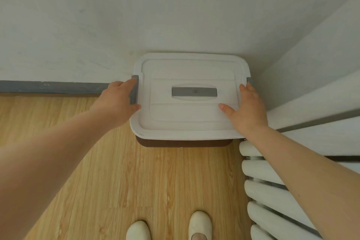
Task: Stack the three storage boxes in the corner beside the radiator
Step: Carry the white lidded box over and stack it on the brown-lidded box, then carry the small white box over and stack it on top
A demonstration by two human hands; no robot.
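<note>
Looking down from head height, a white-lidded plastic storage box with a dark brown body [187, 103] sits in the corner where two pale walls meet, just beside a white tubular radiator [272, 191] on the right. Its lid has a grey recessed handle [194, 92] at the centre and a grey latch [134, 90] on each short side. How many boxes lie beneath it cannot be told: only the top lid and a strip of brown below its front edge show, so the stack may be one box or several. No other boxes are in sight on the light wood-grain floor [136, 181], which suggests, as a judgement, that the stacking is at or close to its last step.

Both bare arms reach forward and down. The left hand [118, 101] rests against the left side of the box, fingers spread, thumb touching the lid's edge by the latch. The right hand [247, 111] lies open and flat on the lid's right edge, thumb pointing inward. Neither hand is clenched; they press or steady the box from both sides. Two cream slippers [199, 224] stand on the floor below.
</note>
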